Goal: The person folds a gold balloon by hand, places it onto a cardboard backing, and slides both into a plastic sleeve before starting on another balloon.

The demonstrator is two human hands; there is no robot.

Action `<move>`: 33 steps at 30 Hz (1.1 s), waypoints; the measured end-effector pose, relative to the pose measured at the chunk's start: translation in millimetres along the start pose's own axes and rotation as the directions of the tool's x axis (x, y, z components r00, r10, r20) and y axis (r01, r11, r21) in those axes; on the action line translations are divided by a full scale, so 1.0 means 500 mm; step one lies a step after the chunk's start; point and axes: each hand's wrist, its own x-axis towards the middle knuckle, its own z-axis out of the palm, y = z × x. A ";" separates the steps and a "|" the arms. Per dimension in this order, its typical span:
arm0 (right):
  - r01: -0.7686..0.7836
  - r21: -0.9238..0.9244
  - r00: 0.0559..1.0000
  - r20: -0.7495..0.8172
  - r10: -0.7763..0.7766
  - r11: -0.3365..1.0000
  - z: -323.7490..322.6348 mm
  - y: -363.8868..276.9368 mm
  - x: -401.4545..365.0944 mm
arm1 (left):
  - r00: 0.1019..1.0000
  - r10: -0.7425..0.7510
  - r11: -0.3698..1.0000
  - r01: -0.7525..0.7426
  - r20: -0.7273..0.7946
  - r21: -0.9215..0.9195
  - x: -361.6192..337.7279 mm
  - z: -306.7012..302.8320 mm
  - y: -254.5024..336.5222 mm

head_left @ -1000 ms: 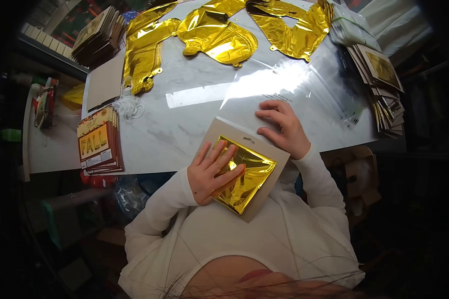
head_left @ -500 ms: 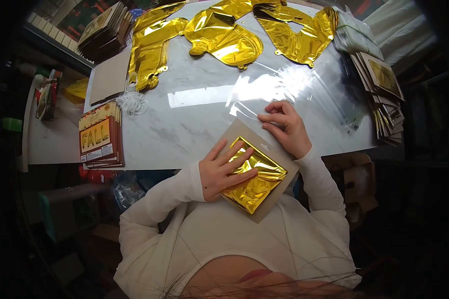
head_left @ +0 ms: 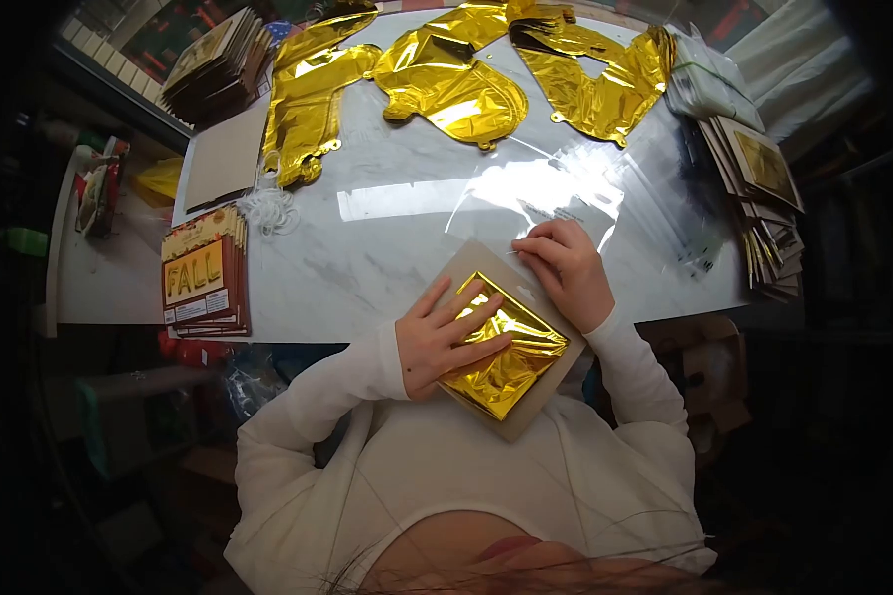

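Observation:
My left hand (head_left: 445,342) lies with its fingers spread on a folded gold foil balloon (head_left: 514,369), pressing it against a grey-brown card (head_left: 458,266) with a hang hole. The card is tilted like a diamond at the table's front edge, close to my body. Just beyond its upper right edge, my right hand (head_left: 568,273) is closed in a pinch. A small pale bit shows at its fingertips, too small to name. Clear plastic bags (head_left: 655,213) lie right behind and to the right of that hand, shining with glare.
Large gold foil balloons (head_left: 451,89) lie across the back. On the left are printed FALL cards (head_left: 196,283), a white ribbon coil (head_left: 268,210), a plain card (head_left: 223,167) and a card stack (head_left: 213,69). More cards (head_left: 764,174) are piled on the right.
My right hand's fingers have drawn together into a tighter pinch, and the glare on the plastic near them has shifted. The left hand, foil and card have hardly moved.

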 end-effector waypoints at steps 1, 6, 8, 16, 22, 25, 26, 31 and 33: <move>0.119 -0.135 0.993 0.014 -0.118 0.984 -0.006 0.001 0.001 | 1.000 -0.018 1.000 0.018 -0.002 0.018 0.003 -0.003 -0.004; 0.324 -0.189 0.939 0.186 -0.290 0.927 -0.035 0.016 0.012 | 0.998 -0.045 0.997 0.044 0.031 0.057 -0.002 -0.022 -0.021; 0.447 -0.212 0.865 0.351 -0.359 0.869 -0.057 0.003 0.023 | 0.999 -0.041 0.998 0.040 0.027 0.042 -0.004 -0.024 -0.022; 0.463 -0.207 0.834 0.430 -0.345 0.862 -0.063 0.009 0.027 | 0.996 -0.080 0.994 0.076 0.051 0.074 -0.003 -0.020 -0.017; 0.373 -0.308 0.886 0.398 -0.237 0.875 -0.075 -0.001 -0.005 | 0.997 -0.076 0.995 0.073 0.033 0.070 -0.003 -0.019 -0.017; 0.325 -0.367 0.896 0.413 -0.160 0.872 -0.086 -0.022 -0.020 | 0.997 -0.071 0.996 0.069 0.031 0.061 -0.005 -0.013 -0.019; 0.300 -0.395 0.901 0.416 -0.122 0.868 -0.091 -0.030 -0.024 | 0.998 -0.064 0.996 0.063 0.014 0.057 -0.005 -0.010 -0.020; 0.264 -0.469 0.904 0.425 -0.046 0.843 -0.099 -0.052 -0.046 | 0.998 -0.053 0.997 0.052 0.013 0.057 -0.003 -0.007 -0.019; 0.276 -0.489 0.906 0.420 -0.053 0.827 -0.098 -0.054 -0.053 | 0.998 -0.056 0.997 0.054 0.023 0.055 -0.004 -0.006 -0.018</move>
